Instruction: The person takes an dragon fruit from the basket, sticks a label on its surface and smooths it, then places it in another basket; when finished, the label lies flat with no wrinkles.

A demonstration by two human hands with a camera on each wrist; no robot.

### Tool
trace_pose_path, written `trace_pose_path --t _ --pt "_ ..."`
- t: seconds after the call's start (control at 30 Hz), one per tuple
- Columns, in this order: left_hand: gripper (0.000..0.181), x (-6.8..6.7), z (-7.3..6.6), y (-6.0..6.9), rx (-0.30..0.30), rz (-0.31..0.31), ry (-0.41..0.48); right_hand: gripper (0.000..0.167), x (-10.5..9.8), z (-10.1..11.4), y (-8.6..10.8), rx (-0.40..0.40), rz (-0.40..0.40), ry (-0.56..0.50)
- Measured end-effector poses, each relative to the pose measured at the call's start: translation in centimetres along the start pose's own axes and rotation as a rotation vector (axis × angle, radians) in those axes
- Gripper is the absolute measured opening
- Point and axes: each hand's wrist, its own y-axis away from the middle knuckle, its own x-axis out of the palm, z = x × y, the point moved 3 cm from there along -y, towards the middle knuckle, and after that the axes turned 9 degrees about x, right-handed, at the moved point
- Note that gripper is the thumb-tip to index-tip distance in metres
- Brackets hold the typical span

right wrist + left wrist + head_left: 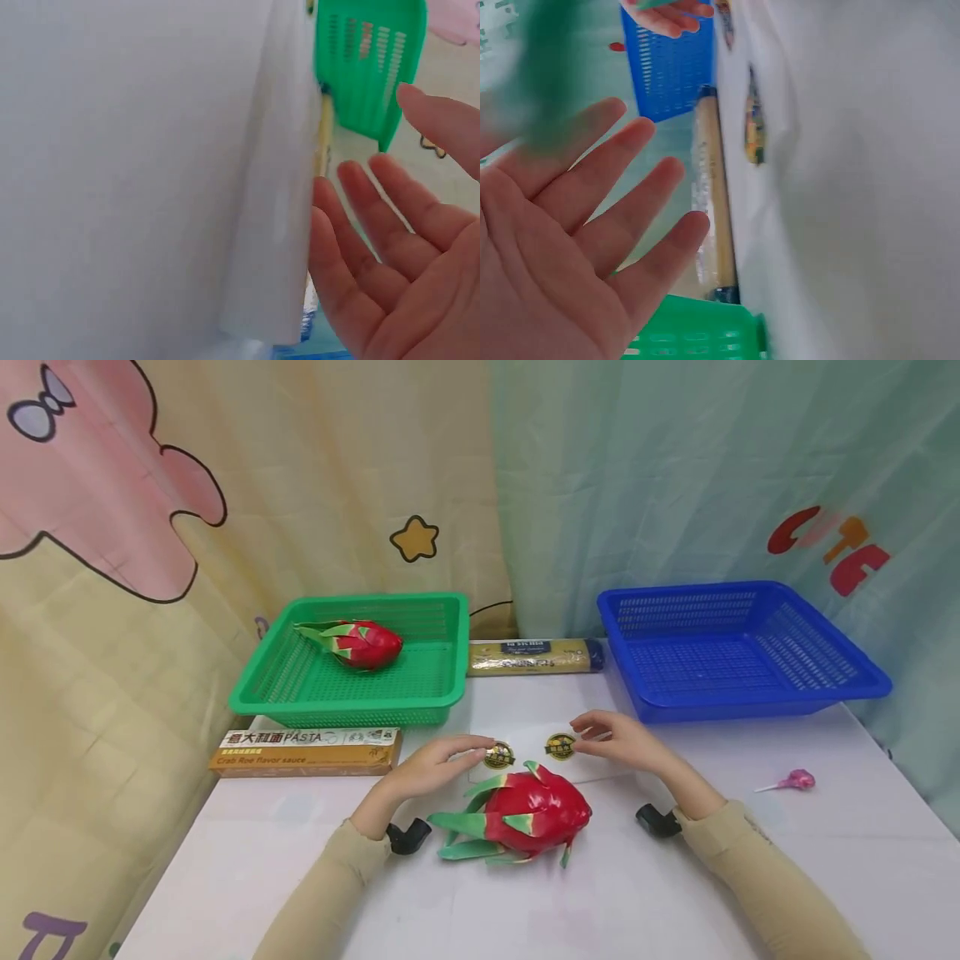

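A red dragon fruit with green leaf tips point(536, 810) lies on the white table between the two forearms, its leaves pointing left. My left hand point(438, 764) hovers beyond its leafy end, fingers extended and holding nothing; the left wrist view shows that palm point(577, 240) with spread fingers. My right hand point(618, 741) is up and to the right of the fruit, fingers slightly bent around nothing, as the right wrist view also shows point(405, 247). Two round dark-and-gold stickers point(498, 755) point(560, 746) on a white sheet lie between the hands.
A green basket point(375, 703) at the back left holds another dragon fruit point(371, 645). A blue basket point(750, 697) stands back right. A spaghetti pack point(532, 658) lies between them, a pasta box point(306, 752) before the green basket, and a pink lollipop point(800, 779) at the right.
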Motion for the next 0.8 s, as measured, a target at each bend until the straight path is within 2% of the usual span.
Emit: trace_pose_path --t 0.17,0.33,0.6,0.8 --pt "0.044 0.6 1.1 0.4 -0.106 0.084 -0.037 0.044 0.6 -1.1 -1.2 0.056 0.006 0.036" --pt "0.047 1.0 1.6 0.7 -0.178 0.140 -0.075 0.047 1.1 -2.0 -1.6 0.050 0.004 0.022" --pt "0.045 1.0 1.8 0.8 -0.172 0.125 -0.080 0.044 1.2 -2.6 -1.6 0.012 -0.031 -0.015" --pt "0.044 1.1 2.1 0.8 -0.167 0.129 -0.074 0.016 1.3 -2.8 -1.7 -0.037 -0.065 0.034"
